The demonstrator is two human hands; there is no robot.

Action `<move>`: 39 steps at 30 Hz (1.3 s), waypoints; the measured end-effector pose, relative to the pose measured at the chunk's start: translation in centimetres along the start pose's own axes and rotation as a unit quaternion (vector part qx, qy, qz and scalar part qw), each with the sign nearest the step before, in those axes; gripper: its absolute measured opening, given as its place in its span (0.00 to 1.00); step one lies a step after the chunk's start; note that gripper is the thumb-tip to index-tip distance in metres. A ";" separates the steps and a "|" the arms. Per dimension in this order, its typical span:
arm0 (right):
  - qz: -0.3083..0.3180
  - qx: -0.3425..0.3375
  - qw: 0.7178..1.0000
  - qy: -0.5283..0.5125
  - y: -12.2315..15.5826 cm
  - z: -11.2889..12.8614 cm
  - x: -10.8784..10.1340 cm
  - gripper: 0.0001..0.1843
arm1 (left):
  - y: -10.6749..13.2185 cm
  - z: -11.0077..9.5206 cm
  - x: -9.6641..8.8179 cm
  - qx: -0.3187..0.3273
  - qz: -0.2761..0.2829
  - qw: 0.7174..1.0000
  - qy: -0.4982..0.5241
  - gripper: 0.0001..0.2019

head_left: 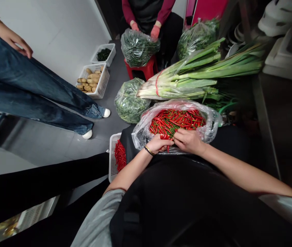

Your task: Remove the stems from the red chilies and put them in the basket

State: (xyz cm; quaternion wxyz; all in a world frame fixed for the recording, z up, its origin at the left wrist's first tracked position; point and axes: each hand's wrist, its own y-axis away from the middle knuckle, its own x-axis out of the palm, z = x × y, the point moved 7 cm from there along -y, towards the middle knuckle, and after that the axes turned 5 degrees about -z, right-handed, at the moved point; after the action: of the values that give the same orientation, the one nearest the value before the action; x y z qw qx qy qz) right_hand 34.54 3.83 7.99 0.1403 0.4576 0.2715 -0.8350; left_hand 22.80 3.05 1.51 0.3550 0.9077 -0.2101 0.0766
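Several red chili peppers stick out of my left hand (160,143), which is closed around them at the near rim of a clear plastic bag (142,132). My right hand (189,140) meets it there, thumb and fingers pinched at the stem end of a chili. Red chilies with green stems (177,120) fill the bag, which lies open at my lap. To the left, a white basket (112,161) holds more red chilies (120,156), whose stems I cannot make out.
Beyond the bag lie large leeks (177,80) and a bag of greens (132,101). A co-worker's gloved hands (155,32) handle bagged greens on a red stool (149,68). Another person's jeans (45,92) are at left, near a crate of potato-like tubers (90,80).
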 end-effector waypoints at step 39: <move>0.173 0.295 0.802 -0.490 3.0 -0.7 3.2 0.20 | 0.4 0.2 2.3 0.011 0.151 0.980 -0.128 0.17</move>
State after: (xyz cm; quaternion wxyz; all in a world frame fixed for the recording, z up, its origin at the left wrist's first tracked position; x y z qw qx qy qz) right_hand 34.71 1.89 3.97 0.2549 0.0465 -0.1767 -0.9495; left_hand 24.74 1.90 2.23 0.2996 0.8715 -0.3879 0.0152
